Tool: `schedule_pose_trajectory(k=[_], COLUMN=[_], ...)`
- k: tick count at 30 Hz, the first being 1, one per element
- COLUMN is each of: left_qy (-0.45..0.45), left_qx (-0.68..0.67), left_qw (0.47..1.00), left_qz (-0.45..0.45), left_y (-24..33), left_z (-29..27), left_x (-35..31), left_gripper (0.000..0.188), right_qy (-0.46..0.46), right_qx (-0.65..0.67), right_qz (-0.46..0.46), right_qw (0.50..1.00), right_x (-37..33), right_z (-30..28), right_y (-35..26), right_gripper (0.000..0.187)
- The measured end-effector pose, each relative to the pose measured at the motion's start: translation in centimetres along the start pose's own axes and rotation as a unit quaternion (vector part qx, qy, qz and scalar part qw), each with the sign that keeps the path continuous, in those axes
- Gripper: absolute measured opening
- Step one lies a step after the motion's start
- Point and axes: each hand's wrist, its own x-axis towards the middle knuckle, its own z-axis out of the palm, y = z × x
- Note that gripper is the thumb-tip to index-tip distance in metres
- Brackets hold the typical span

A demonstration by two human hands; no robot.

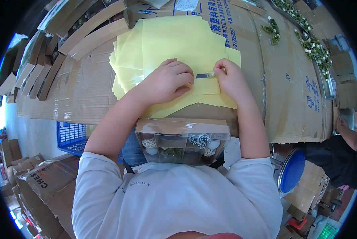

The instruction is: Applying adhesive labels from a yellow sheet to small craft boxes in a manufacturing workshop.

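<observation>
A fanned stack of yellow sheets (178, 40) lies on the cardboard-covered table before me. My left hand (168, 81) rests on the sheets, its fingers loosely bent and the thumb apart, with nothing seen in its grasp. Between thumb and fingers, my right hand (229, 78) pinches a small flat strip (202, 75). This strip is dark grey toward the left hand and shiny near the pinch; its exact kind is too small to tell. Beneath it lies a smaller yellow piece (210, 85). Against my lap stands a clear-fronted box (182, 153) holding a frosted pinecone, pale balls and moss.
Long cardboard trays (92, 38) crowd the table's far left. At the far right, green sprigs with white tips (319, 55) fill a tray. A blue basket (71, 135) stands below left, a blue round stool (292, 170) at right. Another person's arm (347, 133) shows beyond.
</observation>
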Motion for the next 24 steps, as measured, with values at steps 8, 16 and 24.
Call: schedule_pose_trajectory(k=[8, 16, 24], left_qy=[0.088, 0.073, 0.007], left_qx=[-0.330, -0.414, -0.358], left_qw=[0.931, 0.901, 0.917], left_qz=[-0.132, -0.109, -0.178], left_y=[2.4, 5.0, 6.8], left_z=[-5.1, -4.8, -6.0], left_x=[-1.9, -4.2, -7.0], left_gripper=[0.038, 0.044, 0.052], right_qy=[-0.004, -0.075, 0.024], right_qx=[-0.242, 0.279, 0.338], right_qz=[-0.069, -0.196, -0.102], right_qw=[0.968, 0.937, 0.935], right_x=[-0.5, -2.8, -3.9], right_z=[-0.5, 0.5, -2.3], right_y=[-2.1, -6.4, -5.6], right_gripper=[0.016, 0.041, 0.021])
